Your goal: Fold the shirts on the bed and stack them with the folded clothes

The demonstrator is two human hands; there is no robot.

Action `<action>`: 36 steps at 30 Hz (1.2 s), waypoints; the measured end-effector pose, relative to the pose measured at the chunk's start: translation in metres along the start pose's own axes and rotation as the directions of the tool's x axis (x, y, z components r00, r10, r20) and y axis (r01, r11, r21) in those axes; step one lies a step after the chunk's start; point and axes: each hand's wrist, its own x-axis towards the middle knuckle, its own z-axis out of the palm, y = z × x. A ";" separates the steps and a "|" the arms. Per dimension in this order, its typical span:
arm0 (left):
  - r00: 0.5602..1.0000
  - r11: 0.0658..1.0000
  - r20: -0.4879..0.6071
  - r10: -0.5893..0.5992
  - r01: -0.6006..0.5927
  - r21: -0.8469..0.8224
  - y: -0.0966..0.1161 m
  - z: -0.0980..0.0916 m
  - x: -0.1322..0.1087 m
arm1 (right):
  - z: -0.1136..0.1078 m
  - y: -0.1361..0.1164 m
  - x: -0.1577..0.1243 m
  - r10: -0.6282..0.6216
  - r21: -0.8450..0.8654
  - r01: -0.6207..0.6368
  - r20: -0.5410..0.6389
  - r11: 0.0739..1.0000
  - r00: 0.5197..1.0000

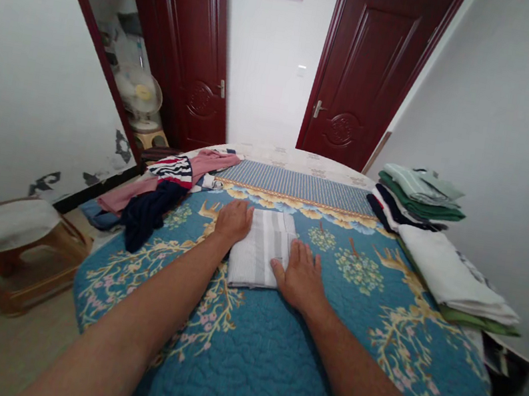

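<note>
A folded grey-and-white striped shirt (263, 252) lies flat in front of me on the blue patterned bed cover (251, 338). At its upper left edge is my left hand (234, 221), with fingers bent and close together against the cloth; their tips are partly hidden. My right hand (301, 275) rests along the right edge, fingers stretched out and thumb lying on the fabric.
A loose heap of clothes (159, 190), pink, navy and striped, lies at the left edge. Folded garments are stacked on the right: a green and navy pile (417, 193) behind a white pile (454, 274). A wooden stool (8, 243) stands left.
</note>
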 end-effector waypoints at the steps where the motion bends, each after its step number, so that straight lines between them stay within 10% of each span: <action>1: 1.000 1.000 -0.022 0.001 -0.001 0.007 -0.002 -0.001 -0.002 | 0.000 0.000 0.000 -0.002 0.003 0.002 -0.003 1.000 1.000; 6: 0.991 0.991 -0.056 0.124 -0.121 0.056 -0.012 -0.010 -0.023 | 0.000 0.002 0.001 0.002 0.016 -0.002 -0.009 1.000 1.000; 14: 0.932 0.948 0.177 0.317 -0.319 -0.017 -0.007 -0.039 -0.112 | -0.004 0.000 0.000 0.012 0.017 -0.012 0.006 1.000 1.000; 19: 0.930 0.963 0.282 0.236 -0.262 0.059 -0.001 -0.051 -0.140 | -0.014 0.006 0.000 0.009 0.053 -0.006 -0.049 0.999 0.999; 27: 0.933 0.937 0.095 0.346 -0.348 0.009 -0.001 -0.065 -0.150 | -0.026 0.011 0.007 0.136 0.263 -0.115 -0.065 0.958 0.989; 36: 0.953 0.964 0.146 0.264 -0.257 -0.067 0.084 -0.045 -0.129 | -0.016 0.013 0.020 0.154 0.831 -0.063 -0.027 0.552 0.988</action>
